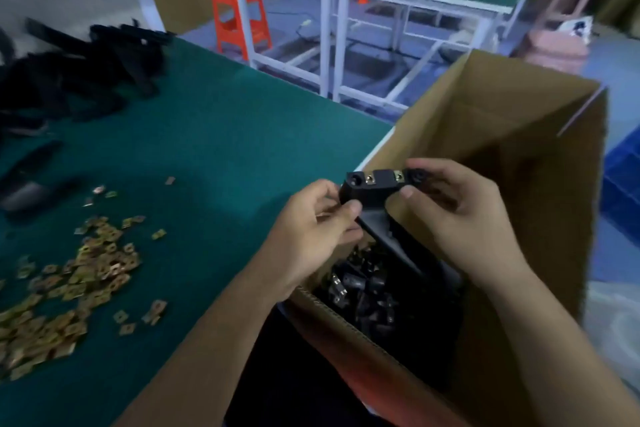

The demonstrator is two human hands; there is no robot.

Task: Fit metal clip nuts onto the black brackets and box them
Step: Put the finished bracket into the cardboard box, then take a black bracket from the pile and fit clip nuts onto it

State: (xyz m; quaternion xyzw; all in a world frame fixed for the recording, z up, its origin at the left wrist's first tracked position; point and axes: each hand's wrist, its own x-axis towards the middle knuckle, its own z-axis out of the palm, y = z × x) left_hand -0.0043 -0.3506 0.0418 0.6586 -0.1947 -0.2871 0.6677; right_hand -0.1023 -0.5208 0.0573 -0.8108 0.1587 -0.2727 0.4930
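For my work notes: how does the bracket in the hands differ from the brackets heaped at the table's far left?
The held bracket is gripped by the left hand and right hand over the cardboard box; the heaped brackets lie loose on the green table. The held bracket shows two clip nuts on its top; the blurred heap shows none. Both are black.

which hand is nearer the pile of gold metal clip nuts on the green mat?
Left. The left hand grips the black plastic bracket by the table edge, nearer the pile of gold metal clip nuts; the right hand holds its far end over the cardboard box.
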